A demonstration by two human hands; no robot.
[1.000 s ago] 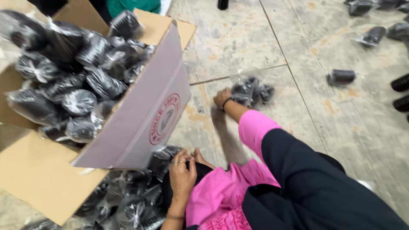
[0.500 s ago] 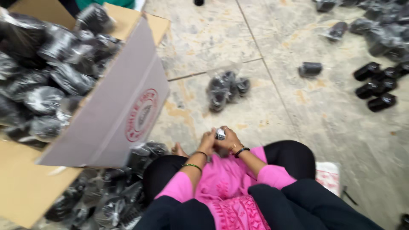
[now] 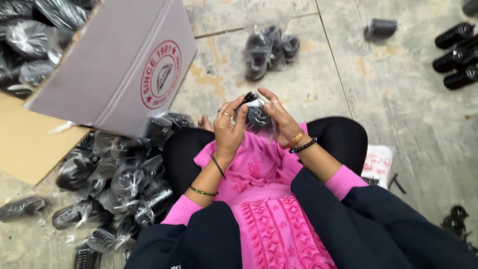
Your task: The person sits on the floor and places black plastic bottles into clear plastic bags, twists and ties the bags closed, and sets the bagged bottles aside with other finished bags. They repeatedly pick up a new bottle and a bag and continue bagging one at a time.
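Note:
I sit cross-legged on a stone floor in a pink tunic. Both hands are raised in front of my lap around one clear plastic bag of black parts [image 3: 257, 115]. My left hand [image 3: 229, 130] grips the bag's left side, thumb and fingers pinching near its top. My right hand [image 3: 280, 117] closes on the right side of the same bag. Its contents are dark, ribbed and partly hidden by my fingers.
A large open cardboard box [image 3: 119, 69] full of similar bags stands at the left. A heap of bagged black parts [image 3: 114, 179] lies by my left knee. Another filled bag [image 3: 269, 47] rests on the floor ahead. Loose black ribbed cylinders [image 3: 455, 55] lie at the right, one more [image 3: 381, 28] nearer.
My right hand drew back from the bag on the floor ahead and joined my left hand at my lap. Both now hold a small bag, lifted closer to me.

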